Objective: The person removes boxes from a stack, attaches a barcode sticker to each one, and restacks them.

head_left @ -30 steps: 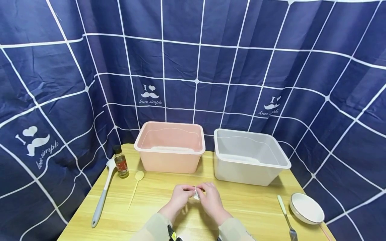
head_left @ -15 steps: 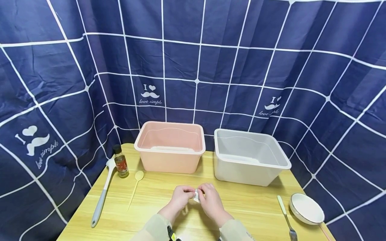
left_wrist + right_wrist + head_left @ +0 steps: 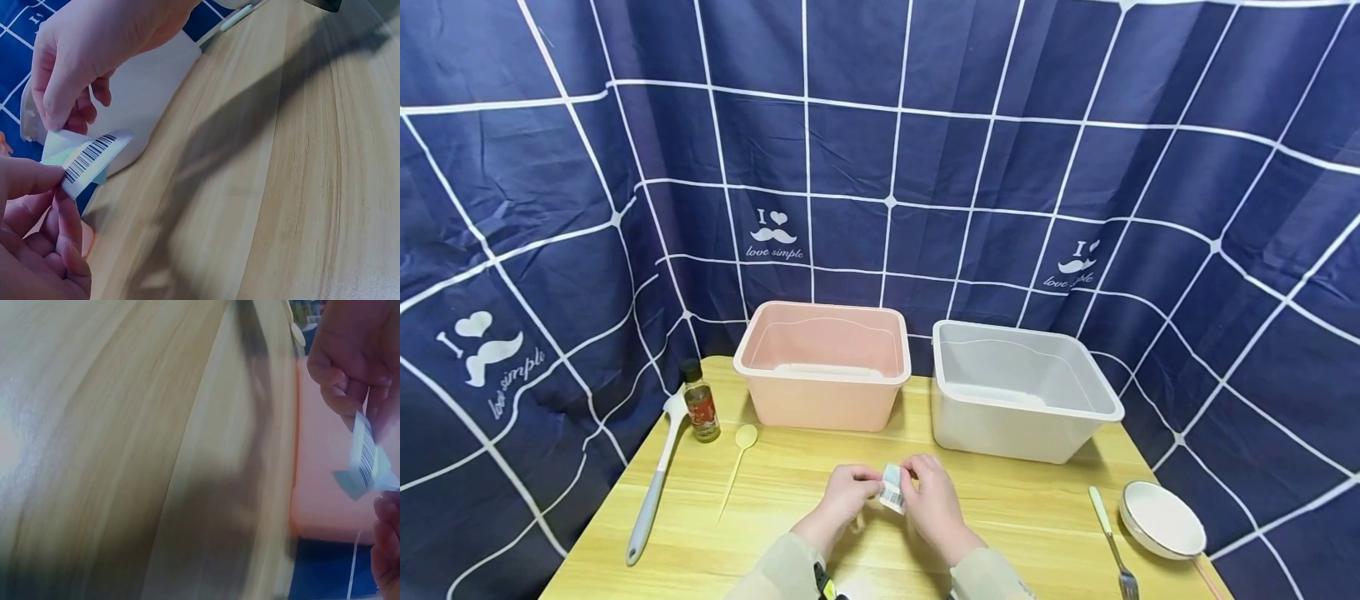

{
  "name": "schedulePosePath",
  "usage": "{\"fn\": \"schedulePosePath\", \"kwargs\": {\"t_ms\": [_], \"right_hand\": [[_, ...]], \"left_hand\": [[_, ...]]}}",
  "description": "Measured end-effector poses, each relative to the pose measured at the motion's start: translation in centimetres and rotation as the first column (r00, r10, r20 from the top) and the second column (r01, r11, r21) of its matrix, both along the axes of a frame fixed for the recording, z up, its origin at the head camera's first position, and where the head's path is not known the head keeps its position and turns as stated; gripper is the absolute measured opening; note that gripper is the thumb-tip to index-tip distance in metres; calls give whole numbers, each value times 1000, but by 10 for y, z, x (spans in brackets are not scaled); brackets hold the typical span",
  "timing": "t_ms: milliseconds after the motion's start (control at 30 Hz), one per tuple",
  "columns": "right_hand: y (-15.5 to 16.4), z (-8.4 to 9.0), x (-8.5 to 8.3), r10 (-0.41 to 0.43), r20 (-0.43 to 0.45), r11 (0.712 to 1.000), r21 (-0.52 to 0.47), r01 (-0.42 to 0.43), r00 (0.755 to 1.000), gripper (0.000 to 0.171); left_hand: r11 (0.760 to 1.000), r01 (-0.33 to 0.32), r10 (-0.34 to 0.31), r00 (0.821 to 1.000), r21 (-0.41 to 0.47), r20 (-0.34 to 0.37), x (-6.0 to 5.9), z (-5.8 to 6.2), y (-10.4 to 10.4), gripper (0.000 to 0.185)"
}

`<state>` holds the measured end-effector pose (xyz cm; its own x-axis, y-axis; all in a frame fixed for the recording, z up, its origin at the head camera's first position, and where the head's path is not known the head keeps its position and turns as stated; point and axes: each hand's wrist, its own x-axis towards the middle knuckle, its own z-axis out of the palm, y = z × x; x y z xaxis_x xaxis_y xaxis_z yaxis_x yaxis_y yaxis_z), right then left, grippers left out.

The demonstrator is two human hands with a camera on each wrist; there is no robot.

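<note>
In the head view, a small creased paper label (image 3: 892, 492), white with a barcode and a pale blue-green part, is stretched between both hands over the table. My left hand (image 3: 848, 493) pinches its left edge between thumb and fingers. On the other side, the thumb and fingers of my right hand (image 3: 931, 504) pinch the opposite edge. The left wrist view shows the barcode on a lifted flap of the label (image 3: 90, 159), with the pale green layer behind it. Seen from the right wrist, the label (image 3: 365, 456) is folded and angled between the fingertips.
Beyond the hands stand a pink bin (image 3: 820, 404) and a light grey bin (image 3: 1000, 429). A grey-handled utensil (image 3: 655, 492), a bottle (image 3: 702, 412) and a yellow spoon (image 3: 737, 467) are at left. A fork (image 3: 1114, 542) and a white bowl (image 3: 1165, 518) sit at right.
The label, mostly covered by the fingers before, now shows spread out with its barcode and blue-green part. The hands have drawn slightly apart. Nothing else on the table has moved.
</note>
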<state>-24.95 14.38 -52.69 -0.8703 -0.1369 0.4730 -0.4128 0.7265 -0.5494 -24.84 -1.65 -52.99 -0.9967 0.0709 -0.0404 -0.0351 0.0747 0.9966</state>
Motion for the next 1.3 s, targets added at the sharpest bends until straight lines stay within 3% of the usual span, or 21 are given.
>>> {"fn": "schedulePosePath", "kwargs": {"t_ms": [167,333,567,700,833,967,1167,1233,1300], "right_hand": [[5,-2,-1,-16,-38,1000,-27,15,999,6],[8,-2,-3,-59,-72,997,-49,56,996,9],[12,1,-5,-105,-44,989,-110,100,993,12],[13,3,-6,-117,-3,977,-179,115,993,13],[15,4,-8,-150,7,966,-213,148,989,15],[16,4,-8,-155,2,962,-227,151,988,15],[16,3,-5,-139,25,959,-246,141,990,15],[16,3,-5,-141,36,959,-243,146,989,14],[16,2,-5,-146,39,959,-239,151,989,14]], "left_hand": [[1000,-13,13,1000,18,1,0,-2,-1,10],[999,-26,25,1000,40,13,-2,-11,-3,10],[999,-1,3,999,52,-43,-3,-24,-7,6],[1000,-5,4,1000,30,31,-5,-27,-6,7],[999,-16,18,999,-42,46,-11,-30,-4,5],[982,-26,29,1000,-185,12,-18,-32,-2,4],[894,-76,69,997,-442,-33,-16,-24,-3,11],[885,-100,97,995,-454,-31,-15,-19,-2,14],[908,-121,118,992,-400,-33,-14,-13,-1,14]]}}
